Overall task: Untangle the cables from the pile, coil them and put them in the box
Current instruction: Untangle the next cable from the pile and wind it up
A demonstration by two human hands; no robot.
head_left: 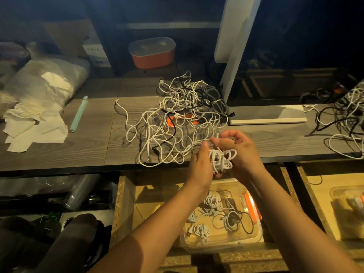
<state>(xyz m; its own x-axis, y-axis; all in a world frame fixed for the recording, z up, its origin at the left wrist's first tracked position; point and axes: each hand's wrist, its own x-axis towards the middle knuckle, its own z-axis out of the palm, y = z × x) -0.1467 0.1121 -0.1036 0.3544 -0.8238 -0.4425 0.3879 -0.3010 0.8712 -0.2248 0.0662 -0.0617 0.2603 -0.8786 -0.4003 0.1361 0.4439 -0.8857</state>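
Over box (256, 240), at surface (88, 146) edge, with right fingers (236, 135) curled round coil (222, 160) and left fingers (204, 148) beside it, grip unclear, wind snug, even turns, clear of pile (177, 119).

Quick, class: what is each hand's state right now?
Left hand: grips the half-coiled white cable.
Right hand: holds the same white cable.

— On the wood-grain table (94, 142)?
— Tangled cable pile (177, 119), mid-surface. Left of it: pale green strip (78, 114), then loose papers (37, 131) and plastic-wrapped bundle (45, 81). Right of it: white monitor base (266, 115); farther right, second tangle (342, 125).
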